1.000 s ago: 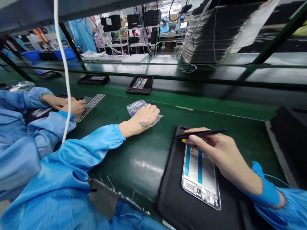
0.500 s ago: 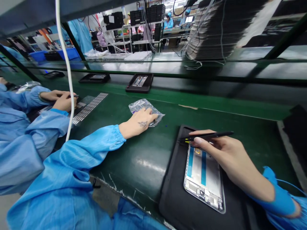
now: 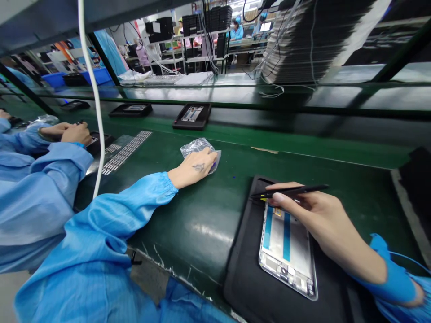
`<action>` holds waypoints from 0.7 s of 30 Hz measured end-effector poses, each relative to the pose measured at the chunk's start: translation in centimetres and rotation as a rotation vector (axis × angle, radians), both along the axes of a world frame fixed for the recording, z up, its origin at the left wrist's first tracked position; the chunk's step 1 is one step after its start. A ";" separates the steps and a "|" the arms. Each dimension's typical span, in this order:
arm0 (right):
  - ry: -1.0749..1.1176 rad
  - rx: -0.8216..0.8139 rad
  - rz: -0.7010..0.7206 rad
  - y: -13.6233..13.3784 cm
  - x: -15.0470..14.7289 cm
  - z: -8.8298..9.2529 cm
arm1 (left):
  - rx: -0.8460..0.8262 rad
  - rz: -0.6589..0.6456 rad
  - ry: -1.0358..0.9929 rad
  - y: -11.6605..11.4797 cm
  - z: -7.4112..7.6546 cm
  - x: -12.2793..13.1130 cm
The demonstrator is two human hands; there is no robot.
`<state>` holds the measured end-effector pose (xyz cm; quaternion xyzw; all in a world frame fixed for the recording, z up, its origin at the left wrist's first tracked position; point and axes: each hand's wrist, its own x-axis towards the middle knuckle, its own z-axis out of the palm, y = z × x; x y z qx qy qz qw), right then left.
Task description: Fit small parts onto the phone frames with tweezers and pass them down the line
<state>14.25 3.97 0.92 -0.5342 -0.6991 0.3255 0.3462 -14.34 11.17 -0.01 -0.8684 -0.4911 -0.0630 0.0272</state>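
Note:
My left hand (image 3: pixel 195 168) reaches out over the green bench and its fingers press on a small clear plastic bag (image 3: pixel 197 146) with something purple inside. My right hand (image 3: pixel 313 215) holds black tweezers (image 3: pixel 289 191) in a pinch, tips pointing left at the top edge of a phone frame (image 3: pixel 286 251). The frame, silver with two blue strips, lies on a black tray (image 3: pixel 245 269) near the bench's front edge.
A co-worker in a blue gown sits at my left, hands (image 3: pixel 72 133) at a black tray beside a sheet of small metal parts (image 3: pixel 126 150). Black trays with phones (image 3: pixel 191 115) ride the belt behind. A white cable (image 3: pixel 90 89) hangs at left. Stacked dark trays (image 3: pixel 303 40) fill the upper shelf.
My left hand has drawn the plastic bag slightly left and bunched it under the fingers. The co-worker's hands moved left, away from the parts sheet. My right hand stays still.

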 end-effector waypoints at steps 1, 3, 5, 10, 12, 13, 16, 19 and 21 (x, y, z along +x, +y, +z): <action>0.001 -0.002 -0.002 0.0 0.0 0.0 | -0.001 -0.003 -0.012 0.3 -0.1 0.0; -0.002 -0.004 -0.004 0.0 0.0 0.1 | -0.004 -0.010 -0.039 1.0 -0.5 -0.1; -0.005 0.002 0.000 0.0 -0.1 0.2 | -0.013 -0.024 -0.065 1.4 -0.8 0.0; -0.015 0.023 0.011 -0.1 -0.3 0.4 | -0.069 -0.124 -0.091 1.0 -0.7 0.5; -0.025 0.030 0.007 -0.1 -0.3 0.4 | -0.080 -0.147 -0.094 0.4 -0.2 0.4; -0.028 0.031 0.004 -0.1 -0.3 0.4 | -0.081 -0.151 -0.096 0.1 0.1 0.3; -0.029 0.026 0.000 -0.1 -0.3 0.4 | -0.065 -0.155 -0.118 -0.7 1.0 -0.2; -0.034 0.020 -0.001 -0.1 -0.3 0.4 | -0.011 -0.162 -0.153 -1.3 1.6 -0.4; -0.024 0.014 -0.005 -0.1 -0.2 0.4 | 0.028 -0.156 -0.147 -1.7 1.7 -0.3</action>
